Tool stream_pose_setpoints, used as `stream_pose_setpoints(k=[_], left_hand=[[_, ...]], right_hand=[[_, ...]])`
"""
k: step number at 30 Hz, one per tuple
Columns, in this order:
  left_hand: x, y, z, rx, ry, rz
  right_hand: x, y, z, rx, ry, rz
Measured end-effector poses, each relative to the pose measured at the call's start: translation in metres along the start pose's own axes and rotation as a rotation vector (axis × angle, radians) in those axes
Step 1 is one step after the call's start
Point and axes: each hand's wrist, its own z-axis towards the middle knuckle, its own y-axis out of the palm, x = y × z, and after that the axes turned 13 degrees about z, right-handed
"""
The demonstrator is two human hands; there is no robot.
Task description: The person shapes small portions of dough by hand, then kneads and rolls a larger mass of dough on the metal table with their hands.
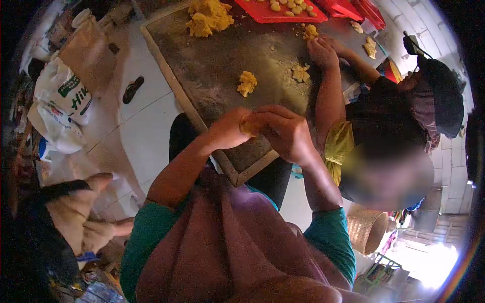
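My left hand (230,130) and my right hand (286,132) meet above the near corner of the dark table, fingers curled together. Between them a small piece of yellow dough (247,128) shows, mostly covered by my fingers. Just beyond my hands lies a crumbly lump of yellow dough (247,84). Another flattened lump (300,73) rests to its right, among scattered crumbs. Farther back sits a large mound of yellow dough (209,18).
A red tray (252,12) at the far edge holds several small round dough pieces. At the right, a co-worker's hands (323,52) work at another dough lump (309,32). The table (194,70) has a raised wooden edge. Another person sits on the floor at lower left.
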Motion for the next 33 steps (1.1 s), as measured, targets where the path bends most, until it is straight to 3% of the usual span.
stream_pose_setpoints(k=[2,5,8,11,14,17,20,23,26,29,32,33], left_hand=[[-0.006,0.004,0.001,0.037,-0.032,-0.105],[0.01,0.0,0.002,0.115,-0.198,0.03],[-0.006,0.0,0.001,0.044,-0.002,-0.081],[0.0,-0.004,0.002,-0.095,-0.079,-0.016],[-0.008,0.006,0.002,0.046,-0.063,0.04],[-0.01,0.016,0.002,0.262,-0.086,0.011],[-0.006,0.007,-0.005,0.195,-0.043,-0.019],[0.006,-0.007,-0.006,-0.021,-0.026,0.082],[0.011,-0.008,-0.005,0.028,-0.044,0.036],[0.001,0.018,0.001,0.38,-0.026,0.015],[0.015,0.006,-0.006,0.251,-0.108,0.041],[0.013,0.006,-0.006,0.23,-0.034,0.053]], right_hand=[[0.001,0.002,-0.001,0.071,0.061,-0.034],[0.011,0.003,-0.005,0.104,0.141,-0.101],[0.004,-0.006,0.001,0.031,-0.008,-0.06],[0.008,-0.002,0.0,-0.028,-0.012,0.041],[0.01,-0.004,0.002,-0.051,-0.044,0.006],[0.004,0.004,0.0,0.141,0.233,-0.021],[0.005,-0.002,0.0,-0.038,-0.011,-0.019],[0.009,0.0,-0.004,-0.055,-0.021,0.02],[0.007,0.0,-0.002,-0.051,-0.014,0.013],[0.009,0.007,-0.006,0.189,0.252,0.067],[0.011,0.001,-0.009,0.02,0.168,0.046],[0.01,0.001,-0.008,-0.003,0.095,0.036]])
